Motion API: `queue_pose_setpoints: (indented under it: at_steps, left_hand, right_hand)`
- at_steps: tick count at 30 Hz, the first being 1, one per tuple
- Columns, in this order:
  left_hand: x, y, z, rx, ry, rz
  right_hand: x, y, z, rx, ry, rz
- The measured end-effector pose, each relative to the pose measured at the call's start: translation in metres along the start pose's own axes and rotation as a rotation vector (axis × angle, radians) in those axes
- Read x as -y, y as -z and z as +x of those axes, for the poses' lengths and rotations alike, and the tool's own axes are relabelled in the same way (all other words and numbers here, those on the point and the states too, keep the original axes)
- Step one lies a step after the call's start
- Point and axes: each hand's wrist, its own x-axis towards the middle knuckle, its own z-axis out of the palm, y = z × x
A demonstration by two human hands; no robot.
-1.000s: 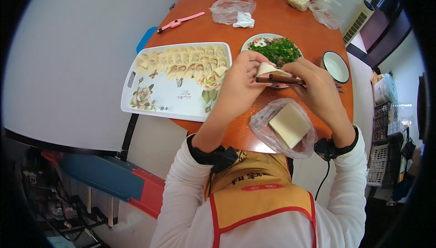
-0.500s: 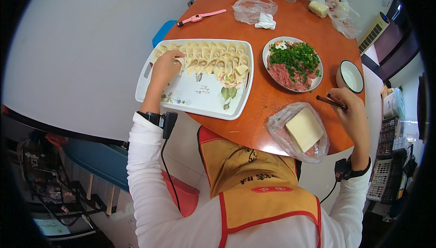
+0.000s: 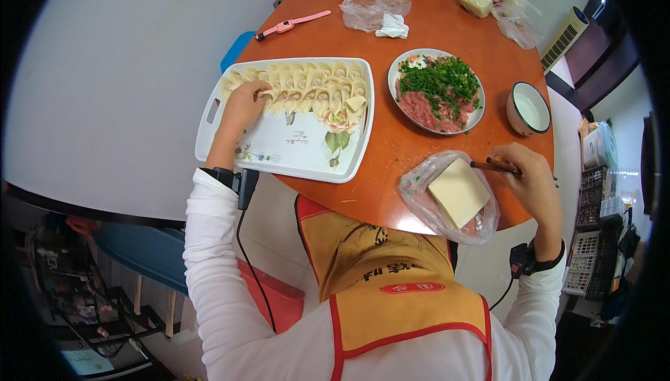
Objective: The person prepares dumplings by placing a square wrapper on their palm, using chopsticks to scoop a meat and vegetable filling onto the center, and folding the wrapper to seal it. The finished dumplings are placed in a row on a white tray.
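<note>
Rows of folded wontons (image 3: 307, 84) cover the far half of a white tray with a flower print (image 3: 286, 147). My left hand (image 3: 242, 110) reaches over the tray's left part, thumb and fingers closed at a wonton (image 3: 268, 105) at the left end of the nearest row; the fingers partly hide it. In my right hand (image 3: 528, 175) are dark chopsticks (image 3: 492, 165), held with their tips just above the right side of a stack of square wrappers (image 3: 459, 192). The stack rests on a clear plastic bag (image 3: 417, 189) by the table's near edge.
Behind the wrappers stands a plate (image 3: 399, 105) of minced meat with chopped green onion (image 3: 447, 84). A white bowl (image 3: 528, 109) sits to its right. Farther back lie a pink watch (image 3: 285, 26), a plastic bag (image 3: 363, 11) and a crumpled tissue (image 3: 393, 26).
The wonton at my left fingertips has come down into the end of the near row. My right hand has lowered the chopsticks toward the wrappers. The whole view has shifted slightly.
</note>
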Motion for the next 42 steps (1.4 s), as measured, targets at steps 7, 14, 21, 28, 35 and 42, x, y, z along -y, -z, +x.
queue_pose_setpoints:
  at_steps: [7, 14, 21, 28, 35, 42]
  left_hand:
    - [0.010, 0.006, 0.003, 0.020, -0.018, -0.086]
    - [-0.025, 0.005, -0.002, -0.016, -0.325, 0.172]
    - [-0.020, 0.004, 0.009, -0.046, 0.018, 0.104]
    - [-0.003, 0.003, 0.016, 0.039, 0.041, -0.082]
    - [0.012, 0.009, 0.016, 0.111, -0.176, -0.056]
    - [0.011, 0.009, 0.005, 0.066, -0.066, -0.057]
  right_hand:
    - [0.002, 0.000, -0.002, 0.097, -0.024, -0.094]
    - [0.000, -0.005, -0.001, 0.071, 0.002, -0.025]
    - [0.000, -0.005, -0.005, 0.032, 0.008, -0.028]
    - [-0.001, -0.006, -0.002, 0.051, 0.008, -0.037]
    - [-0.002, -0.007, -0.003, 0.033, -0.019, -0.019]
    - [-0.003, -0.008, -0.002, 0.059, 0.015, -0.025]
